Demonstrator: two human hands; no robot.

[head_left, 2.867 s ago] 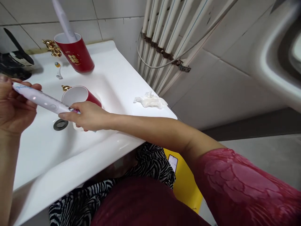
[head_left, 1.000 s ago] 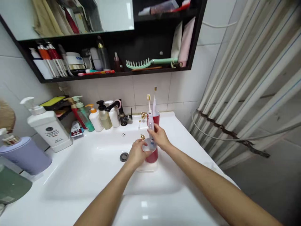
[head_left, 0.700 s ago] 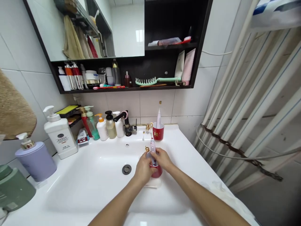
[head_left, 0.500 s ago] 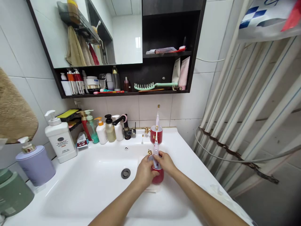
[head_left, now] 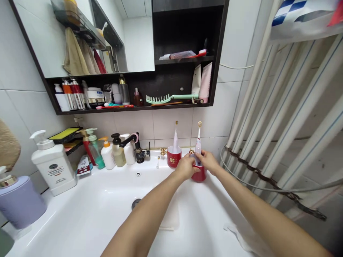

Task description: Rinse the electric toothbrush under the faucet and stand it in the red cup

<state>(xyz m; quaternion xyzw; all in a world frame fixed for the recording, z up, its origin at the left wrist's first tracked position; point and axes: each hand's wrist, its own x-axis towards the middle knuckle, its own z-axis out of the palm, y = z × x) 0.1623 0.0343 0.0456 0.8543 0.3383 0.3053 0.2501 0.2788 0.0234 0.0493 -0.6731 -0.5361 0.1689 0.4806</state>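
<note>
Standing upright in a glossy red cylindrical cup [head_left: 199, 176] with a gold ornamental handle, a slim pale-lilac electric toothbrush [head_left: 198, 143] is held near its lower body in the grip of the right hand [head_left: 210, 161]. The cup is clasped at its rim by the left hand [head_left: 185, 168]. Beside them, a second red cup with gold characters [head_left: 172, 162] is set toward the back of the white ceramic sink [head_left: 93, 203].

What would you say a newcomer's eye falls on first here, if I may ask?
Likely the red cup between the left hand and right hand, a toothbrush upright in it. A second red cup, gold-marked, stands to its left. The black mirrored cabinet hangs above.
</note>
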